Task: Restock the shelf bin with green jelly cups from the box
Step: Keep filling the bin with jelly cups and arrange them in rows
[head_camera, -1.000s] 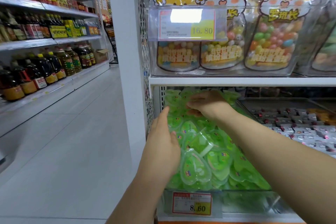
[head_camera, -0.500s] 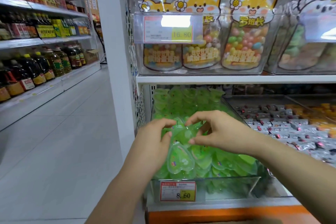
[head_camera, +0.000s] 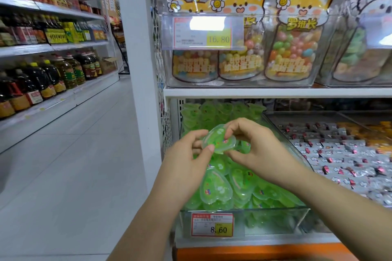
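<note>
A clear shelf bin (head_camera: 275, 221) on the lower shelf is heaped with several green heart-shaped jelly cups (head_camera: 216, 188). Above the heap, both hands hold one green jelly cup (head_camera: 218, 141). My left hand (head_camera: 186, 161) pinches its left edge between thumb and fingers. My right hand (head_camera: 252, 148) pinches its right side and top with curled fingers. The supply box is out of view.
A price tag reading 8.60 (head_camera: 212, 224) fronts the bin. To the right lies a tray of silver-wrapped sweets (head_camera: 343, 159). Candy bags (head_camera: 297, 44) fill the shelf above. A white pillar (head_camera: 135, 70) and an aisle with oil bottles (head_camera: 53, 76) lie left.
Both hands pulled back from deep in the bin toward me and lifted one jelly cup up off the heap, pinching it between them. The view shifted slightly.
</note>
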